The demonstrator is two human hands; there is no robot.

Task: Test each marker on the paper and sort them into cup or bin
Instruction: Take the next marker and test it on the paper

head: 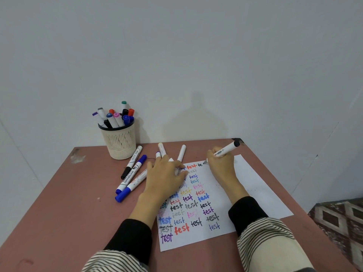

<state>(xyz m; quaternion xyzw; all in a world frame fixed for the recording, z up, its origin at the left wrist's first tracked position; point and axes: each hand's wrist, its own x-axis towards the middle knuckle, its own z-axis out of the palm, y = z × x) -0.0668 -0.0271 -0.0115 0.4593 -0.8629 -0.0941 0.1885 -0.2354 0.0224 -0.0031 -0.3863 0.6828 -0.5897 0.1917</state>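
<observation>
A white sheet of paper [253, 185] lies on the table, covered with several coloured "test" words. My right hand [221, 163] grips a white marker [225, 150] with a black end, its tip on the paper at the top row beside the letters "te". My left hand [167, 177] presses flat on the paper's upper left part, and a small white cap shows between its fingers. A cream mesh cup [119, 142] at the back left holds several markers. Loose markers [131, 173] lie between the cup and my left hand.
The table [68, 213] is reddish-brown and stands against a pale wall. Two more white markers [181, 153] lie beyond my left hand. A patterned floor [339, 222] shows past the table's right edge. No bin is in view.
</observation>
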